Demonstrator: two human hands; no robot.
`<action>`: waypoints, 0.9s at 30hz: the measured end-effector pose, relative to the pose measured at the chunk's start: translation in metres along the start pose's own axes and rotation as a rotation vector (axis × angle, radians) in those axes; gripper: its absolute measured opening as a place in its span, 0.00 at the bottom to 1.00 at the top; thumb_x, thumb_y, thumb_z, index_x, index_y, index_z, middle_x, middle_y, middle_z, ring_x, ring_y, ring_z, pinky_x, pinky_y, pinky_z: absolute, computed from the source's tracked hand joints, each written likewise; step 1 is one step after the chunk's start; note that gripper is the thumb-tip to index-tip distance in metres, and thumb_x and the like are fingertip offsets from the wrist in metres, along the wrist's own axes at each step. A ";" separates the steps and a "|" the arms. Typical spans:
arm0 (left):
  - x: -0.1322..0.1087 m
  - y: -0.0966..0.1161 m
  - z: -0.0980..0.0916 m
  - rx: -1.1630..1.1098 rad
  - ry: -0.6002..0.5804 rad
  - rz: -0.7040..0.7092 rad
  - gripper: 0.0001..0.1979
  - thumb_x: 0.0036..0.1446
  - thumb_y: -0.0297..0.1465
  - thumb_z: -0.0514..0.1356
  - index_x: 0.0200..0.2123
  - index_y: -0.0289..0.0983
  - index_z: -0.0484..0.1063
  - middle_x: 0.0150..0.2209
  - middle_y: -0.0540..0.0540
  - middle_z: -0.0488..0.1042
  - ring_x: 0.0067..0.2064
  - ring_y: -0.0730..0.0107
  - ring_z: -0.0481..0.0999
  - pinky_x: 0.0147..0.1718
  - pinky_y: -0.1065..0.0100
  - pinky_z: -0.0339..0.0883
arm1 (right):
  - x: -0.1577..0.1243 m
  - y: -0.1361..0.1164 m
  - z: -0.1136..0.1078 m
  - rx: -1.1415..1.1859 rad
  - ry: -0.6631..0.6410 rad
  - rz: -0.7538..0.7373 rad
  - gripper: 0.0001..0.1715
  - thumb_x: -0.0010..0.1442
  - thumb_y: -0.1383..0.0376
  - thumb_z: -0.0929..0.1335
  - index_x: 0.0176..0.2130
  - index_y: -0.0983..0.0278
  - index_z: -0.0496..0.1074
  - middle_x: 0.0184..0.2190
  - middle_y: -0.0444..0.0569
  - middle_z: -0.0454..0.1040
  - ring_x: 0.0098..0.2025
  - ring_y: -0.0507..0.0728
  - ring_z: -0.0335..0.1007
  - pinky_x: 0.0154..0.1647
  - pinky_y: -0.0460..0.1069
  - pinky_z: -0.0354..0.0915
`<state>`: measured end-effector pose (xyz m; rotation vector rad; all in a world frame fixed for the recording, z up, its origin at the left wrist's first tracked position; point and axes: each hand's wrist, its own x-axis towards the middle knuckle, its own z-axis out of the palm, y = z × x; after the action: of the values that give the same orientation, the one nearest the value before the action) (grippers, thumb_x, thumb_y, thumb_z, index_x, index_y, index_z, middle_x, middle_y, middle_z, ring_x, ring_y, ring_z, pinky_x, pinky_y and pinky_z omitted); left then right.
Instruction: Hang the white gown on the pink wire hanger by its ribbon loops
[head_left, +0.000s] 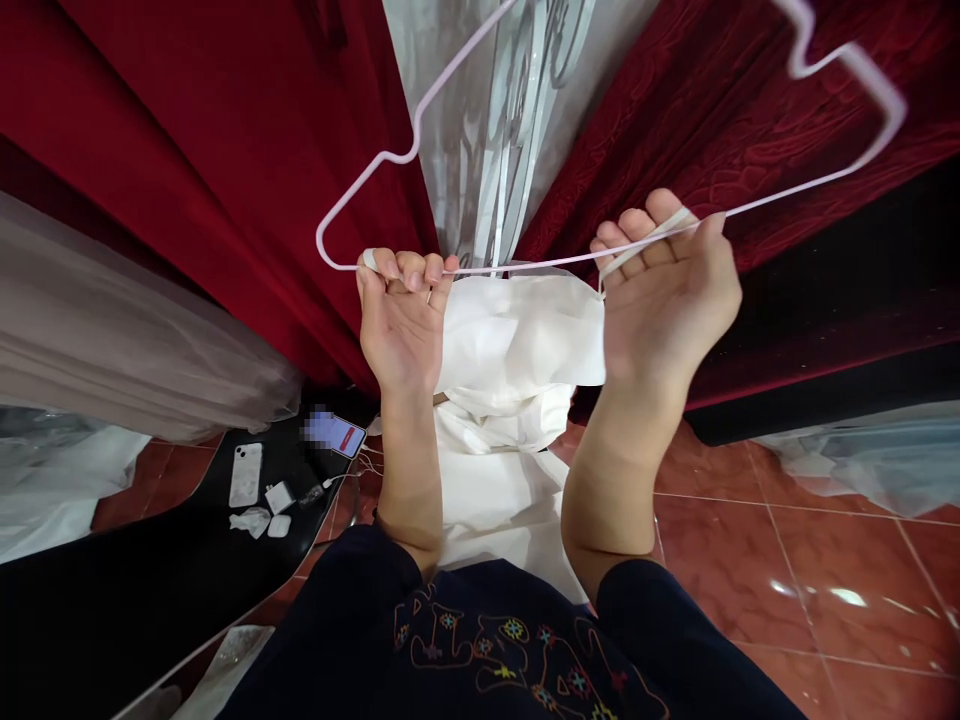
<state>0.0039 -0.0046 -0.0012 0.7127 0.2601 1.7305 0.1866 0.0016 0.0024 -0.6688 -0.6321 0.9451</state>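
Note:
A pale pink clothes hanger [555, 262] is held up in front of me, its bottom bar running across both hands. The fingers of my left hand [405, 320] are curled over the bar near its left end, with a bit of white strap at the index finger. My right hand [664, 290], palm toward me, has its thumb against the bar farther right. A thin white strap [626, 262] crosses its half-stretched fingers. Below the bar, between my hands, hangs a white garment [517, 330]; its strap runs up to my right hand. The hanger's top is out of view.
Red curtains [247, 150] flank hanging clear and white material [510, 120]. On a black table [187, 580] at left lie a lit phone [336, 432], a white phone [246, 475], a charger [280, 497] and cables. Red floor tiles [720, 540] show at right.

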 end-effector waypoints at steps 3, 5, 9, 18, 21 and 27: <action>-0.003 0.002 0.000 0.061 -0.013 -0.033 0.20 0.72 0.33 0.38 0.32 0.39 0.64 0.31 0.50 0.66 0.41 0.74 0.76 0.53 0.64 0.69 | -0.015 -0.001 0.022 0.120 -0.008 -0.097 0.18 0.61 0.49 0.62 0.36 0.62 0.66 0.26 0.41 0.67 0.32 0.48 0.70 0.47 0.50 0.71; -0.005 0.007 -0.005 0.178 -0.012 -0.053 0.17 0.71 0.33 0.41 0.36 0.39 0.67 0.36 0.49 0.72 0.47 0.70 0.77 0.48 0.67 0.72 | -0.015 -0.002 0.023 0.158 -0.028 -0.091 0.17 0.61 0.50 0.63 0.33 0.61 0.64 0.21 0.40 0.62 0.27 0.46 0.66 0.42 0.48 0.71; -0.002 0.021 -0.025 0.521 0.071 0.091 0.15 0.65 0.26 0.50 0.50 0.38 0.71 0.47 0.46 0.77 0.43 0.71 0.80 0.35 0.75 0.73 | -0.005 -0.003 0.009 0.181 -0.075 -0.040 0.17 0.62 0.50 0.62 0.32 0.61 0.62 0.19 0.40 0.56 0.25 0.46 0.62 0.36 0.46 0.70; 0.018 0.050 -0.041 1.055 0.049 0.567 0.13 0.58 0.29 0.65 0.48 0.37 0.76 0.47 0.47 0.79 0.52 0.62 0.76 0.55 0.59 0.70 | 0.000 0.006 -0.009 0.153 -0.151 0.041 0.16 0.61 0.50 0.62 0.32 0.58 0.64 0.20 0.42 0.57 0.28 0.48 0.60 0.43 0.51 0.70; 0.023 0.055 -0.015 1.087 -0.177 0.344 0.19 0.53 0.31 0.69 0.49 0.40 0.74 0.49 0.46 0.76 0.55 0.57 0.74 0.59 0.56 0.66 | 0.004 0.010 -0.014 0.116 -0.153 0.027 0.19 0.61 0.46 0.59 0.33 0.58 0.63 0.21 0.42 0.57 0.28 0.49 0.60 0.45 0.53 0.70; 0.032 0.052 0.040 0.996 -0.129 0.059 0.07 0.57 0.24 0.65 0.32 0.42 0.71 0.35 0.48 0.72 0.53 0.55 0.72 0.59 0.53 0.65 | 0.002 0.005 -0.019 -0.059 -0.122 0.049 0.16 0.55 0.44 0.63 0.34 0.52 0.65 0.24 0.46 0.63 0.32 0.53 0.60 0.54 0.58 0.66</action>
<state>-0.0190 0.0031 0.0680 1.5429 1.0521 1.5382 0.1989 0.0010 -0.0136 -0.6857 -0.7565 1.0217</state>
